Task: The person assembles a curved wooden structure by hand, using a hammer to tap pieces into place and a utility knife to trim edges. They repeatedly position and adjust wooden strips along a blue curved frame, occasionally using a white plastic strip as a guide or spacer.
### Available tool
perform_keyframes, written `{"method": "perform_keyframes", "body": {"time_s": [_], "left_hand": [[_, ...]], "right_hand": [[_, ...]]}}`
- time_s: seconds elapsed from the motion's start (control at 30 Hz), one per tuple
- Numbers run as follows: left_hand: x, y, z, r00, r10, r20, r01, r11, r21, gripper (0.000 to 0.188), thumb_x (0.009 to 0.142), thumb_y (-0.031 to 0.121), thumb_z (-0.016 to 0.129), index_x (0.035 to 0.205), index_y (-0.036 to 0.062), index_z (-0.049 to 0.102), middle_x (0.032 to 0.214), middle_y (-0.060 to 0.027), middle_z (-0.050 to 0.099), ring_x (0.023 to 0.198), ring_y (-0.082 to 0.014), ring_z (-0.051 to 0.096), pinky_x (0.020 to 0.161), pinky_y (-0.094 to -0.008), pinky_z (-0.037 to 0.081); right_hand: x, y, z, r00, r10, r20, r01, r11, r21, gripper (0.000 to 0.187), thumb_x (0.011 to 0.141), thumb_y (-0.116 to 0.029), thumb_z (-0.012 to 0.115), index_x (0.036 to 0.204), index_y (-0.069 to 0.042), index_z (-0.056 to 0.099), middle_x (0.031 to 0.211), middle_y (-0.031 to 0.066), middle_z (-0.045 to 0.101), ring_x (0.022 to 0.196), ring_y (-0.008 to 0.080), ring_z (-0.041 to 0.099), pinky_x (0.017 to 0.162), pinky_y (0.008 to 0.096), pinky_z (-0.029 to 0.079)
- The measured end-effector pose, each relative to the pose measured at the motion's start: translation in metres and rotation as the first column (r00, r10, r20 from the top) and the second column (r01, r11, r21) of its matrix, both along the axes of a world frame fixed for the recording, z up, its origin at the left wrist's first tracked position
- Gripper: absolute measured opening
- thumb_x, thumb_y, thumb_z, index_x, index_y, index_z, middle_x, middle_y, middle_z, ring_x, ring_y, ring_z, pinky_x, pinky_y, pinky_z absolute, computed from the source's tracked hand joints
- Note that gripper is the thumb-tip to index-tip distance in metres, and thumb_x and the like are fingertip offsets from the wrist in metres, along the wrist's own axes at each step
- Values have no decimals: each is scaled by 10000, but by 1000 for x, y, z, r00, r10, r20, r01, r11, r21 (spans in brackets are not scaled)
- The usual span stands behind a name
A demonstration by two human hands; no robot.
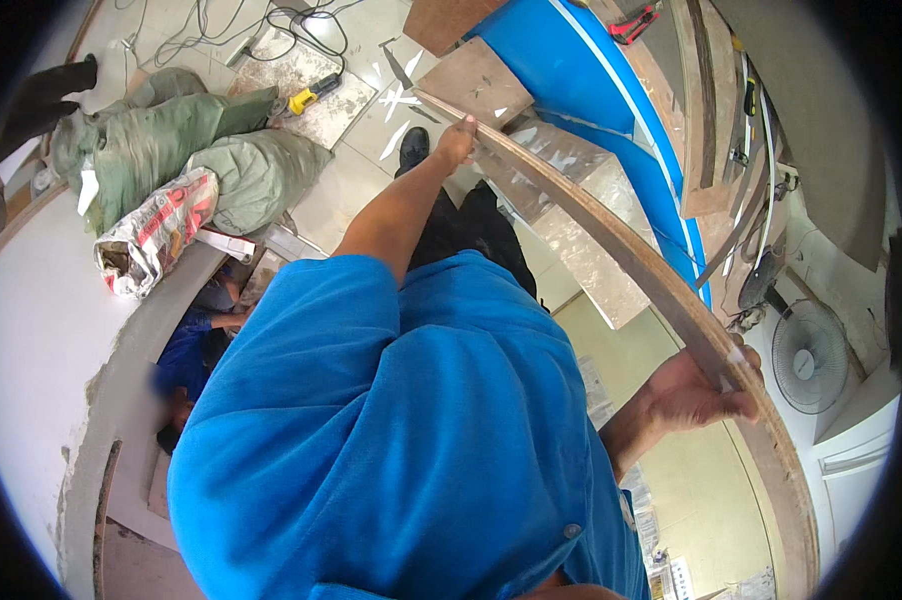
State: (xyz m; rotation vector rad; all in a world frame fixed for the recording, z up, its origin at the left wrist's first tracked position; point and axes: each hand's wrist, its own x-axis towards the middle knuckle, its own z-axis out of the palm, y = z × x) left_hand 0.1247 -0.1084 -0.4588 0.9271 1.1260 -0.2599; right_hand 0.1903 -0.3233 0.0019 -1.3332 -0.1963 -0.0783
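A long wooden board (611, 236), seen along its narrow edge, runs from the top middle down to the lower right in front of me. My left hand (458, 143), arm stretched out, is closed on it near its far end. Closer to me on the right, my right hand (706, 388) grips the same board, with the thumb on the near side and the fingers partly hidden behind it. Below the far end lies a loose wooden panel (478, 82) on the floor. A blue curved panel (571, 65) with a white strip sits beyond the board.
Green sacks (156, 140) and a white-and-red bag (161, 230) stand at left. A yellow-and-black power tool (314, 93) with cables lies on a dusty slab (281, 75). A red utility knife (633, 25) and a fan (809, 355) are at right. A co-worker (186, 350) crouches at left.
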Motion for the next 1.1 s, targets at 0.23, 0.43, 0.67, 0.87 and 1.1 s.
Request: {"method": "perform_keyframes", "body": {"time_s": [0.23,0.43,0.67,0.87,1.1], "left_hand": [[-30,13,22,954,-281,102,226,902,367,608,973,512,436,1346,40,522,1224,-229,615,1174,-365,566,998,-401,434],[-78,71,37,723,-691,8,682,715,156,460,945,391,519,1178,7,619,1008,-162,684,829,-285,706,652,-392,592],[-150,97,10,858,-511,-46,512,845,155,381,933,366,528,1066,17,605,910,-106,643,663,-218,656,504,-359,554],[-202,77,21,938,-300,-174,329,929,171,412,929,360,544,1170,29,594,946,-116,650,680,-236,657,519,-372,550],[-249,2,38,988,46,-145,-9,970,243,373,940,345,567,1130,28,622,890,-96,645,645,-227,644,501,-348,516]], "right_hand": [[3,43,15,976,188,113,-164,967,-194,515,895,-436,635,1281,-124,501,1157,59,618,1163,243,578,1075,473,420],[-14,76,24,983,158,97,-138,972,-188,538,859,-331,701,1310,-131,485,1182,82,581,1172,256,561,1084,487,388],[7,78,47,596,777,200,-654,615,-440,527,773,-98,700,1251,-119,481,1153,93,500,1211,279,484,1053,464,410],[1,79,39,514,798,315,-697,602,-389,548,739,-90,701,1233,-85,464,1108,116,488,1151,273,513,1015,477,431],[5,46,28,387,843,373,-760,521,-390,546,718,-100,726,1199,-86,468,1086,113,476,1074,258,533,957,438,444]]}}
